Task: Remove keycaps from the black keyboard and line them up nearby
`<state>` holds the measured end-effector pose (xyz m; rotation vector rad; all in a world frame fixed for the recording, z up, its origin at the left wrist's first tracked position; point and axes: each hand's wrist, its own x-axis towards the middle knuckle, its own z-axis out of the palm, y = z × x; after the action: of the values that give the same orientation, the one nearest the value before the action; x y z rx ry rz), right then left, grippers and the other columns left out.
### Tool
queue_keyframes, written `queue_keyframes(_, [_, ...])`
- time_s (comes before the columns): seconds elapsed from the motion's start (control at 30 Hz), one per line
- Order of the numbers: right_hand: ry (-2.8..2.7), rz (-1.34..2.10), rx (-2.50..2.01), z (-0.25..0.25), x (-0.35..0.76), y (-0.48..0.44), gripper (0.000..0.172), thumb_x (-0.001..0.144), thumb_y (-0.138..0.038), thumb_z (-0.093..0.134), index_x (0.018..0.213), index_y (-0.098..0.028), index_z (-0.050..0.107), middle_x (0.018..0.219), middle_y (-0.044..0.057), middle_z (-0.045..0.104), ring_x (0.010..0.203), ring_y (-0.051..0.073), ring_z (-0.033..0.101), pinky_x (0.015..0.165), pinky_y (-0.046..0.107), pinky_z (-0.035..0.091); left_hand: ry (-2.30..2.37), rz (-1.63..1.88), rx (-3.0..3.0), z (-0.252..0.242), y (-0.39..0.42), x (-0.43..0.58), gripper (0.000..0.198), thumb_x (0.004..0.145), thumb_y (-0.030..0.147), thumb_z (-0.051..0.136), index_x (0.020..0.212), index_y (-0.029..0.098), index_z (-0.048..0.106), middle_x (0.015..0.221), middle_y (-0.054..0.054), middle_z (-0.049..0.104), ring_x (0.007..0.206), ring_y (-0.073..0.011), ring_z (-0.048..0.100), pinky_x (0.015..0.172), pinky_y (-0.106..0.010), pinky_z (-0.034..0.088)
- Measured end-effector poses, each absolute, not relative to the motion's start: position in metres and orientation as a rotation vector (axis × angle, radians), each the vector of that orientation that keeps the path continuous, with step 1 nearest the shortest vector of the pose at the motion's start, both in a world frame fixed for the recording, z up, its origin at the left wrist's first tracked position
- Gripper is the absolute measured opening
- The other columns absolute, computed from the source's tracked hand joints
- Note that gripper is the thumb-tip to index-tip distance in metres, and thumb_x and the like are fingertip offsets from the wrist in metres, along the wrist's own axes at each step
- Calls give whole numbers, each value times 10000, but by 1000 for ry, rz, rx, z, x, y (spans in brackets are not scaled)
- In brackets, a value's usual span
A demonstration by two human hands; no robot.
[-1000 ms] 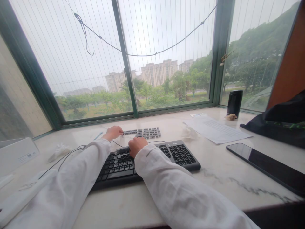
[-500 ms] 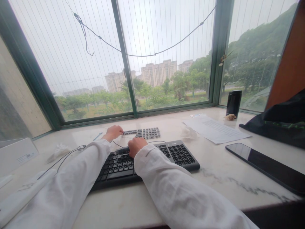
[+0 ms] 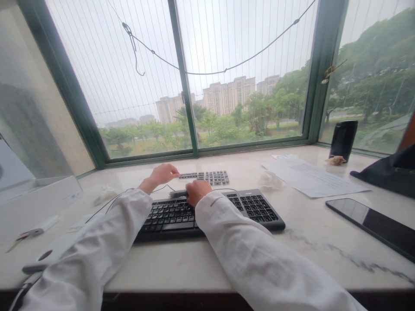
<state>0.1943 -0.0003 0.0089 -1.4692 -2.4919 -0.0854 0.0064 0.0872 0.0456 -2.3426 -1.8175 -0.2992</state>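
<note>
A black keyboard (image 3: 181, 222) lies on the pale marble counter, many of its key positions showing bare sockets. Behind it, detached dark keycaps (image 3: 216, 177) are laid out in rows. My left hand (image 3: 164, 174) reaches past the keyboard, thumb and fingertips pinched at the left end of these rows, on what looks like a keycap. Over the keyboard's upper edge, my right hand (image 3: 198, 191) is closed around a small dark brush-like tool (image 3: 178, 194) that points left. Its exact kind is hard to make out.
Crumpled white tissue (image 3: 269, 179) and printed paper (image 3: 311, 177) lie right of the keycaps. A phone (image 3: 372, 222) lies front right; a black can (image 3: 343, 140) stands by the window. At left are a white box (image 3: 48, 198), a cable (image 3: 106, 205) and keys (image 3: 22, 237).
The view has swung left, shifting everything rightward. My left hand stays by the keycaps. My right hand remains closed over the keyboard, the dark tool now showing beside its fingers.
</note>
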Motion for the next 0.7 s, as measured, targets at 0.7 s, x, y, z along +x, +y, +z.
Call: queue_keyframes(0.7, [-1772,477,-1130,-2,169,3,421,854,-514,424,713,-162,607,649,20,601,620,141,515,575,247,344,-1580,-440,-3245,22,10,-19,372,659,483,738,912,211,767,785,-15,713,563,-87,512,559,-206,371])
